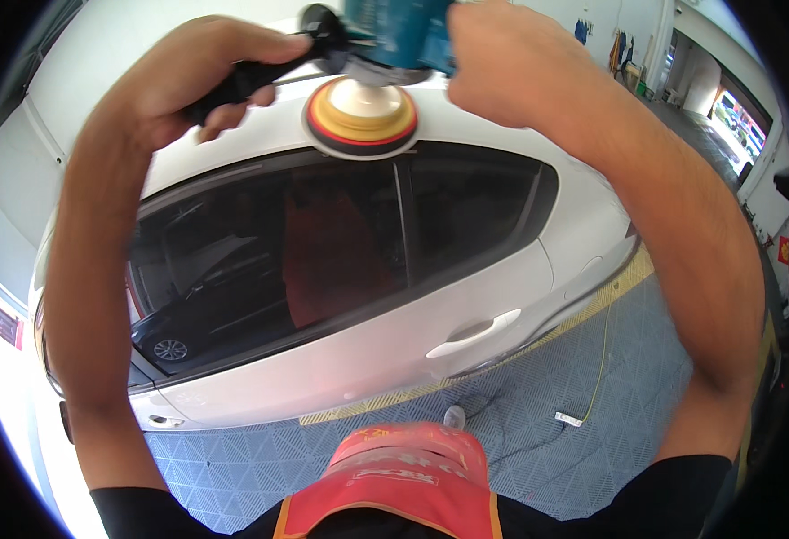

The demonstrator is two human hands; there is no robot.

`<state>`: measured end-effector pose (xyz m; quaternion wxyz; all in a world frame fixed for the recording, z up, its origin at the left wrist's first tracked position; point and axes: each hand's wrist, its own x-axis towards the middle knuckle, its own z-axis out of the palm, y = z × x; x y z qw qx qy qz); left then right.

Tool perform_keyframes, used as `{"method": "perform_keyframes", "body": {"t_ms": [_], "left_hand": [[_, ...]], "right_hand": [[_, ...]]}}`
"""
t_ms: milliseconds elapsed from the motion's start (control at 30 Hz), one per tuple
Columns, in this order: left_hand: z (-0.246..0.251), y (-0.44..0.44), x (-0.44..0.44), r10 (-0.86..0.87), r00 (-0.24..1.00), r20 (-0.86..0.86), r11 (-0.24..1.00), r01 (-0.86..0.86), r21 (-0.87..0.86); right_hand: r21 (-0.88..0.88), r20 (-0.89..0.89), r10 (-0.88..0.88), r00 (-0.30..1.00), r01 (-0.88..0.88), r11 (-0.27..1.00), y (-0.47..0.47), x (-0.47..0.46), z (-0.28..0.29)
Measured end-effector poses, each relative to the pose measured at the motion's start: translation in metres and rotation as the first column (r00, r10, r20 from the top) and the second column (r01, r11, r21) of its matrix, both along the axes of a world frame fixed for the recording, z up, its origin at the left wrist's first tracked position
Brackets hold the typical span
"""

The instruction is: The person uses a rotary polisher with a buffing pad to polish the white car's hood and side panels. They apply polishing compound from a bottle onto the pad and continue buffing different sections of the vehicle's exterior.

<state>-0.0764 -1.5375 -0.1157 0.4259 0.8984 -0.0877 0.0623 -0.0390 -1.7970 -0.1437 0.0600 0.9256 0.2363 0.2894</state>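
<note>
A teal car polisher [394, 34] is held up in both hands at the top of the view. My left hand [199, 67] wraps around its black side handle [253, 81]. The fist of my right hand [495, 64] closes on the body at the other side; most of that grip is hidden. Below the machine, the layered yellow, red and black polishing pad [362, 124] is at the roof edge of a white car [354, 387], just above the dark side window [266, 249]. I cannot tell whether the pad spins.
A power strip [568, 419] with a yellow cord [602, 364] lies on the grey tiled floor [536, 465], where a dark cable also runs. The car's door handle [473, 333] juts out below the window. Cloths [620, 50] hang on the far wall.
</note>
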Motion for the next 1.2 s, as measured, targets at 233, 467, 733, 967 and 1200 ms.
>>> {"method": "perform_keyframes", "body": {"t_ms": [233, 467, 733, 967, 1200], "left_hand": [[0.001, -0.104, 0.064, -0.099, 0.988, -0.116, 0.995, 0.101, 0.011], [0.000, -0.103, 0.064, -0.111, 0.991, -0.079, 0.991, 0.117, 0.066], [0.012, 0.042, -0.018, -0.017, 1.000, -0.006, 0.999, 0.017, 0.032], [0.029, 0.114, -0.052, -0.036, 0.999, -0.035, 0.999, 0.037, 0.031], [0.039, 0.051, 0.010, -0.029, 0.996, -0.085, 0.973, 0.047, 0.226]], "right_hand": [[0.091, -0.032, -0.257, 0.966, 0.259, 0.961, -0.092, 0.030, -0.022], [0.146, 0.017, -0.258, 0.966, 0.252, 0.956, -0.090, 0.027, -0.036], [0.205, -0.130, 0.287, 0.949, -0.257, 0.944, 0.012, -0.016, -0.016], [0.927, -0.104, 0.979, 0.174, 0.373, 0.032, 0.056, -0.058, -0.064], [0.614, 0.391, 0.920, -0.014, 0.749, -0.249, 0.017, -0.040, -0.095]]}}
